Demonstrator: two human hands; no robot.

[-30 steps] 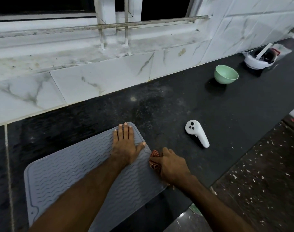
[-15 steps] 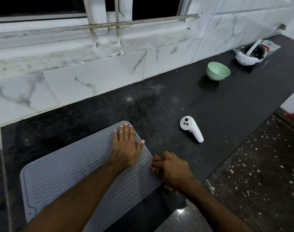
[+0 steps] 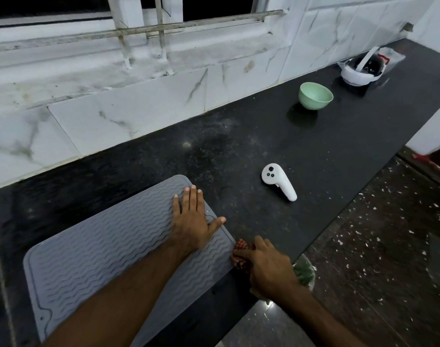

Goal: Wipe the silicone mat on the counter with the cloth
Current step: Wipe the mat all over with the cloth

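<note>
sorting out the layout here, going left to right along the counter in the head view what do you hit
silicone mat → left hand pressing flat on the mat → right hand gripping the cloth at the mat's right edge → white controller → green bowl → white headset

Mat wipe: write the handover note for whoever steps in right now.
Left hand: flat on the mat, fingers straight, pinning its right end.
Right hand: grips the cloth, bunched at the mat's right edge.
The mat lies flat on the counter, at its front.
Done: mat held, cloth at the edge.
Left: wipe across the mat; how much is already wiped cannot be told.
</note>
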